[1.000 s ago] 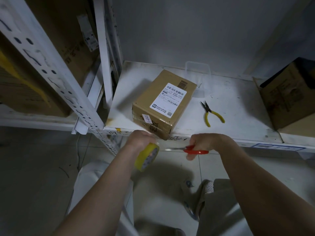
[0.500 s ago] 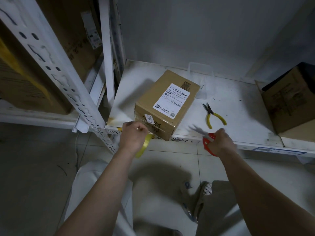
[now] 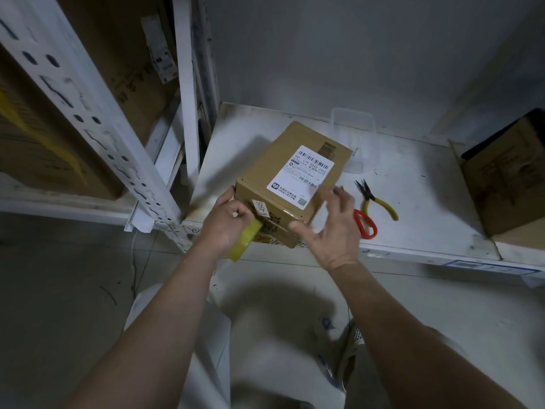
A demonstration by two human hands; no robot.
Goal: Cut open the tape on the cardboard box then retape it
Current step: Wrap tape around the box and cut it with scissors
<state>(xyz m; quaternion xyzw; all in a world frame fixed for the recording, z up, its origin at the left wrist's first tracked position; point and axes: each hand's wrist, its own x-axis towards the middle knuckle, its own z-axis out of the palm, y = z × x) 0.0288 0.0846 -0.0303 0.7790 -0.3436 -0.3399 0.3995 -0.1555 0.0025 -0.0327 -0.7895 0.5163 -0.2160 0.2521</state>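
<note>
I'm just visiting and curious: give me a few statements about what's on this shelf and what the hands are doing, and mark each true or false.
1. The left hand holds a yellow tape roll against the cardboard box. True.
2. The right hand grips the red-handled scissors. False: they lie on the shelf beside that open hand.
3. Yellow-handled pliers lie right of the box. True.
4. The box's top is blank. False: it carries a white shipping label.
</note>
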